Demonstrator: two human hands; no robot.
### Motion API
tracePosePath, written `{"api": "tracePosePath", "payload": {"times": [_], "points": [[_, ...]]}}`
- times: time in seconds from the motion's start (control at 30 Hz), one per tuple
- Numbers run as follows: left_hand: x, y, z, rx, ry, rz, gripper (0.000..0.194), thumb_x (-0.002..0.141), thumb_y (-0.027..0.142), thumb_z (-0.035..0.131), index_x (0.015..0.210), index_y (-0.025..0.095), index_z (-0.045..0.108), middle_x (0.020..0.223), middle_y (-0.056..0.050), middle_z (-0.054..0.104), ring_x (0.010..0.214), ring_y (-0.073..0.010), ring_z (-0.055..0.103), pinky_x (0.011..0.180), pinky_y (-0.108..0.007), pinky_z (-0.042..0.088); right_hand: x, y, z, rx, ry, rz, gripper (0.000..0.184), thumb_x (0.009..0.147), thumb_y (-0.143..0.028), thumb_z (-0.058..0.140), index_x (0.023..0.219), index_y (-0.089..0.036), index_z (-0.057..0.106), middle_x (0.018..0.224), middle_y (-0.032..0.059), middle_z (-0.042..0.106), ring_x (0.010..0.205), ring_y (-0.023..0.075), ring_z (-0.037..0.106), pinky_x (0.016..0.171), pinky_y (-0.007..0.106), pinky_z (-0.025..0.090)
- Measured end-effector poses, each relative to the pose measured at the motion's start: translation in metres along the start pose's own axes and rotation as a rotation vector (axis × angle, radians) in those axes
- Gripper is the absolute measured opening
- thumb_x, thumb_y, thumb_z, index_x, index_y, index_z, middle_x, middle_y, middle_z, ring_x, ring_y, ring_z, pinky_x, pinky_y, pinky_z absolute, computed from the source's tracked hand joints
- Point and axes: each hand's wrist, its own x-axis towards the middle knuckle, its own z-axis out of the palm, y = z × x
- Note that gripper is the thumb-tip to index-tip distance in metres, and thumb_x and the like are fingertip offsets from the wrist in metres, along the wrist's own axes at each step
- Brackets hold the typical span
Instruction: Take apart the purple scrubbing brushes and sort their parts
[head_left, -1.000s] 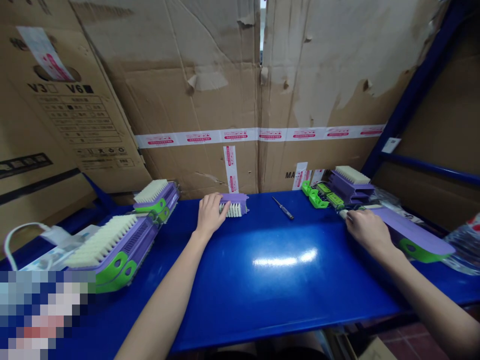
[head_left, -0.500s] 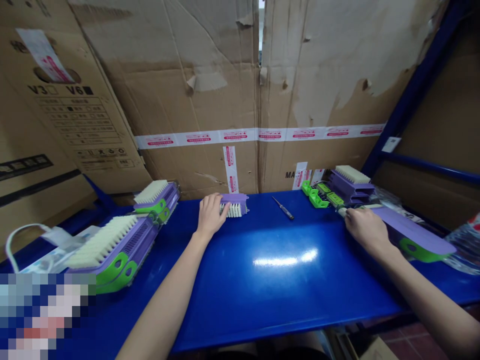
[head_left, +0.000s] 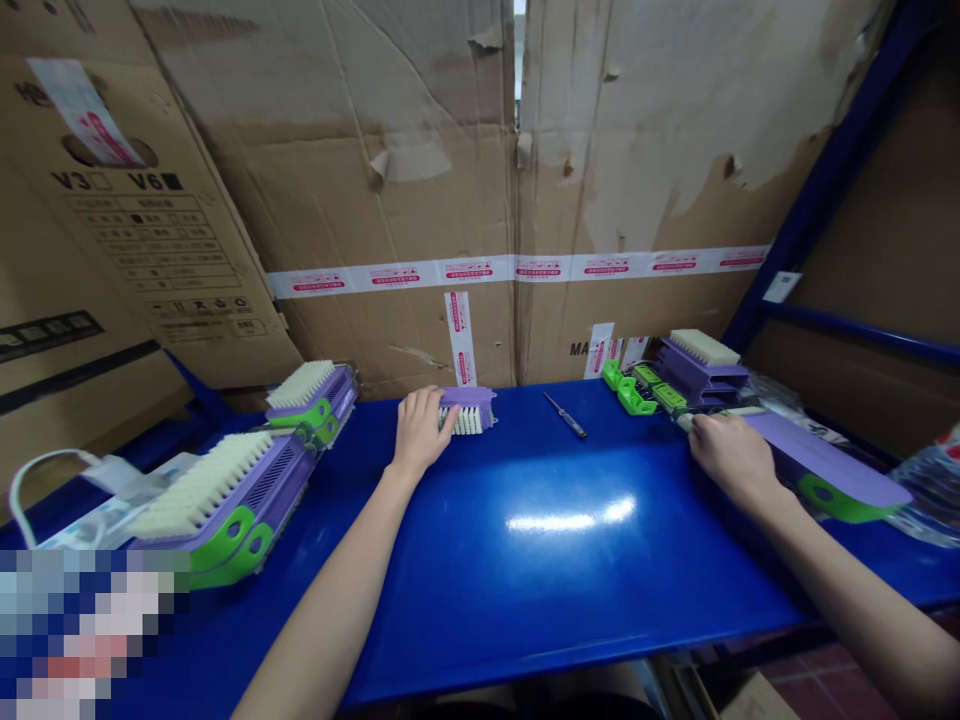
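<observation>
My left hand (head_left: 421,430) rests on a small purple brush block (head_left: 471,408) with white bristles, at the back middle of the blue table (head_left: 525,560); its fingers curl over the block's left end. My right hand (head_left: 731,456) lies closed over the near end of a long purple panel with a green clip (head_left: 825,470) at the right. Just behind that hand stands a purple and green brush unit (head_left: 686,372).
Two purple and green brush heads (head_left: 225,490) (head_left: 311,392) lie at the left with white cable. A thin screwdriver (head_left: 566,416) lies between my hands. Cardboard boxes (head_left: 450,200) wall the back; a blue rack post (head_left: 825,180) rises at right. Clear plastic bags (head_left: 934,490) sit far right.
</observation>
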Motion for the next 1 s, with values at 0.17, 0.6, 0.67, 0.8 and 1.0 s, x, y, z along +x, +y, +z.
{"api": "tracePosePath", "payload": {"times": [0.17,0.6,0.67,0.8,1.0], "points": [[-0.002,-0.001,0.003,-0.027,-0.036,-0.009,0.045,0.089,0.047,0.041,0.12,0.015,0.052,0.122,-0.017,0.054,0.113,-0.031,0.048,0.093,-0.045,0.039,0.0,-0.012,-0.014,-0.007,0.13,0.009,0.032,0.09,-0.028,0.04,0.082,-0.012,0.066,0.085,0.0155,0.067,0.082,0.0273,0.059,0.062,0.032,0.034],[-0.006,0.005,0.011,-0.054,-0.1,0.048,0.082,0.07,0.067,0.059,0.129,0.012,0.045,0.136,-0.022,0.043,0.132,-0.0367,0.035,0.107,-0.051,0.031,0.03,-0.139,-0.038,0.651,0.042,-0.453,0.026,0.086,-0.022,0.05,0.106,-0.016,0.066,0.101,0.0085,0.07,0.096,0.0222,0.061,0.082,0.031,0.046],[-0.007,0.009,0.01,-0.057,-0.1,0.07,0.083,0.07,0.069,0.058,0.129,0.012,0.045,0.136,-0.022,0.044,0.131,-0.0362,0.036,0.107,-0.05,0.031,0.033,-0.161,-0.04,0.855,-0.001,-0.456,0.027,0.083,-0.02,0.053,0.107,-0.016,0.065,0.101,0.0073,0.07,0.094,0.0202,0.063,0.084,0.031,0.047],[-0.008,0.016,0.011,-0.078,-0.094,0.082,0.082,0.069,0.068,0.06,0.129,0.014,0.045,0.135,-0.021,0.044,0.131,-0.0362,0.037,0.106,-0.05,0.033,0.039,-0.19,-0.038,1.206,-0.076,-0.345,0.024,0.076,-0.02,0.061,0.099,-0.016,0.064,0.097,0.0067,0.07,0.089,0.0182,0.064,0.083,0.031,0.048],[-0.005,0.022,0.007,-0.163,-0.054,0.061,0.075,0.07,0.065,0.062,0.125,0.014,0.048,0.132,-0.019,0.046,0.126,-0.0345,0.041,0.104,-0.048,0.036,0.039,-0.2,-0.02,1.47,-0.085,-0.223,0.027,0.066,-0.03,0.071,0.085,-0.018,0.055,0.087,0.0033,0.065,0.085,0.0181,0.062,0.082,0.035,0.048]]}}
